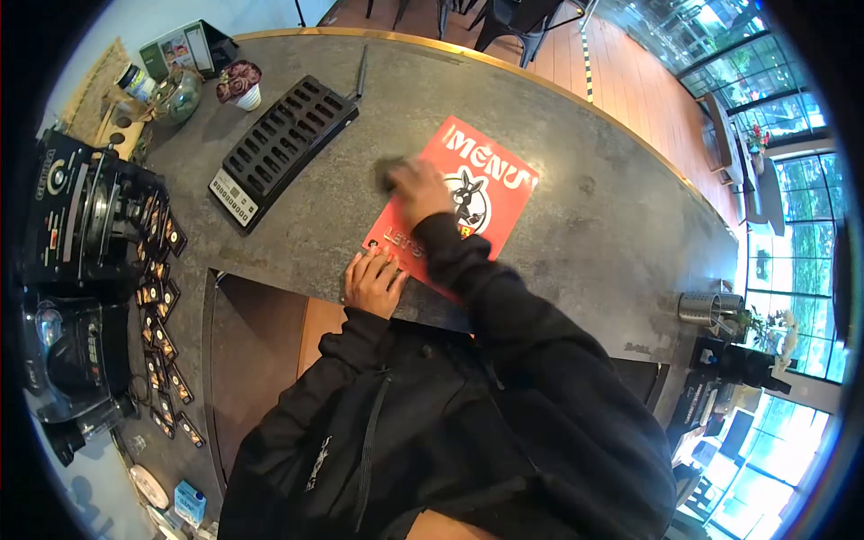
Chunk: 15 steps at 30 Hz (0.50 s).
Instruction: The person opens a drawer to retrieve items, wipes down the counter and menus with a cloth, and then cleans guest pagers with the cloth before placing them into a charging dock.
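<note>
A red menu with white lettering and a rabbit emblem lies flat on the dark grey counter, turned at a slant. My left hand rests with fingers spread on the menu's lower left corner and the counter's near edge. Over the menu's left side is my right hand, blurred by motion. Its fingers are bent onto a small dark cloth, also blurred, at the menu's left edge. My right forearm and sleeve hide part of the menu's lower half.
Left of the menu sits a black slotted tray with a keypad. Behind it stand a potted plant and a display card. Black machines and several pagers line the left counter. A metal cylinder stands far right.
</note>
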Each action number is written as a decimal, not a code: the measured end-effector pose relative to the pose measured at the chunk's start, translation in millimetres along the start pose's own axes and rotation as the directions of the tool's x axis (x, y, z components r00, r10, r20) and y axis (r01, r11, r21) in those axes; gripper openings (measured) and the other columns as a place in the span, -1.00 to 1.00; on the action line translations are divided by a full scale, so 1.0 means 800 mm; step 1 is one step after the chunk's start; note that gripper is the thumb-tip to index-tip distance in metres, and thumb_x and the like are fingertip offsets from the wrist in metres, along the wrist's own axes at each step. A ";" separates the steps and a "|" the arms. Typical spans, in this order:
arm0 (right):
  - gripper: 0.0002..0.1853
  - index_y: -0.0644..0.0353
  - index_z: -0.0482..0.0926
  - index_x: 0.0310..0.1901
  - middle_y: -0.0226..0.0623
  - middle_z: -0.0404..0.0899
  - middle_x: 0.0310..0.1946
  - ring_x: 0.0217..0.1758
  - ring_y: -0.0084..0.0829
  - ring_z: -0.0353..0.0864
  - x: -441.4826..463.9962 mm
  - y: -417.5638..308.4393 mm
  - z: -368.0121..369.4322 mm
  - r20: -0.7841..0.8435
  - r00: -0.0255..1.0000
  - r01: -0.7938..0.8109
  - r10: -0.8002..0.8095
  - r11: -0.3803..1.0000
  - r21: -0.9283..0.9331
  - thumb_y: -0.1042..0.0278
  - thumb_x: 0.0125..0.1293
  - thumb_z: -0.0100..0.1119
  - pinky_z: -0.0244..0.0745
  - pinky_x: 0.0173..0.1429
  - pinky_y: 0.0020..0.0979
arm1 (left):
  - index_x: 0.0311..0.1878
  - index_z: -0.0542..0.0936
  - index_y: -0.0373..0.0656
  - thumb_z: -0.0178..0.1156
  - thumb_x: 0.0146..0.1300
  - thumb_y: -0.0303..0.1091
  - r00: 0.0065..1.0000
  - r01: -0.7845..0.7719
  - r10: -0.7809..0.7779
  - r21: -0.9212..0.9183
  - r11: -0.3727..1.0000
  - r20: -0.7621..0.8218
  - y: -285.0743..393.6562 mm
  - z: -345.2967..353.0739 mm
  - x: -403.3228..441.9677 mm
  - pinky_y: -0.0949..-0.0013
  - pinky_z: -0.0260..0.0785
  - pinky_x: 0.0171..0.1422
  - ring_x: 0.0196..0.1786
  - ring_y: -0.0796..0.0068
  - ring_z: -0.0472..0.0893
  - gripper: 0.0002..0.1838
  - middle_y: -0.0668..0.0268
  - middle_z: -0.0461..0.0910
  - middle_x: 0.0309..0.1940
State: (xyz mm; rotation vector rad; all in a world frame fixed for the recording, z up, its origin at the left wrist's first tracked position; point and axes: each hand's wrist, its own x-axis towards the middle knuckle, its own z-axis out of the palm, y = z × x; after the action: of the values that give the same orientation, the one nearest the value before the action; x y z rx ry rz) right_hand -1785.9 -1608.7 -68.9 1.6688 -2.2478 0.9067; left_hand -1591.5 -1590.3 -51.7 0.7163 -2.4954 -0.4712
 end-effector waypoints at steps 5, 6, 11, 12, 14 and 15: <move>-0.63 -0.05 0.54 -0.05 -0.26 0.40 0.13 0.24 -0.12 0.31 -0.010 -0.048 0.000 0.107 0.983 0.124 -0.150 0.968 0.218 0.25 0.04 0.28 0.23 0.31 -0.12 | -0.20 0.62 -0.19 0.32 -0.02 -0.26 1.000 0.012 -0.012 -0.010 1.000 0.002 -0.003 0.000 -0.004 0.10 0.15 0.30 0.14 0.19 0.43 -0.69 0.24 0.53 -0.02; -0.63 -0.04 0.54 -0.06 -0.26 0.40 0.13 0.23 -0.14 0.32 -0.005 -0.024 0.002 0.084 0.988 0.114 -0.130 0.979 0.166 0.26 0.03 0.29 0.24 0.29 -0.12 | -0.19 0.62 -0.16 0.34 -0.02 -0.22 1.000 0.020 -0.020 -0.038 0.999 -0.016 -0.003 0.003 -0.004 0.11 0.15 0.29 0.13 0.20 0.43 -0.67 0.25 0.54 -0.03; -0.58 -0.07 0.54 -0.02 -0.25 0.41 0.12 0.23 -0.11 0.31 -0.005 0.126 -0.047 -0.034 0.982 -0.190 0.187 0.973 -0.129 0.25 0.01 0.31 0.26 0.23 -0.11 | -0.15 0.64 -0.10 0.35 0.02 -0.11 0.998 0.050 -0.050 -0.021 0.999 0.027 -0.005 0.007 -0.006 0.14 0.15 0.28 0.13 0.26 0.44 -0.64 0.33 0.54 -0.03; -0.58 -0.08 0.53 -0.01 -0.24 0.41 0.12 0.23 -0.10 0.31 -0.014 0.141 -0.063 -0.099 0.976 -0.214 0.195 0.948 -0.234 0.25 0.01 0.30 0.24 0.23 -0.10 | -0.16 0.64 -0.09 0.35 0.02 -0.11 0.998 0.057 -0.057 -0.007 0.998 0.031 -0.006 0.007 -0.006 0.14 0.15 0.28 0.12 0.27 0.44 -0.65 0.34 0.54 -0.03; -0.57 -0.09 0.53 0.01 -0.24 0.41 0.12 0.24 -0.09 0.30 -0.029 0.152 -0.078 -0.167 0.965 -0.248 0.202 0.908 -0.338 0.25 0.02 0.30 0.23 0.24 -0.10 | -0.16 0.64 -0.07 0.35 0.02 -0.11 0.998 0.058 -0.058 0.005 0.998 0.040 -0.009 0.009 -0.007 0.15 0.14 0.27 0.12 0.28 0.44 -0.65 0.35 0.54 -0.03; -0.58 -0.11 0.53 0.01 -0.23 0.40 0.12 0.27 -0.08 0.26 -0.038 0.150 -0.082 -0.161 0.957 -0.278 0.240 0.916 -0.290 0.19 0.05 0.27 0.18 0.28 -0.08 | -0.16 0.64 -0.07 0.35 0.02 -0.10 0.998 0.055 -0.055 0.004 0.998 0.035 -0.011 0.011 -0.007 0.16 0.13 0.27 0.12 0.28 0.43 -0.65 0.36 0.54 -0.04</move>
State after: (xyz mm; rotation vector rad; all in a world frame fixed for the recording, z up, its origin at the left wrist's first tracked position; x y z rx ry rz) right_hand -1898.7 -1525.8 -74.9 1.1690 -2.4133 0.6404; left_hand -1589.0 -1592.5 -64.4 0.7859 -2.5150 -0.5041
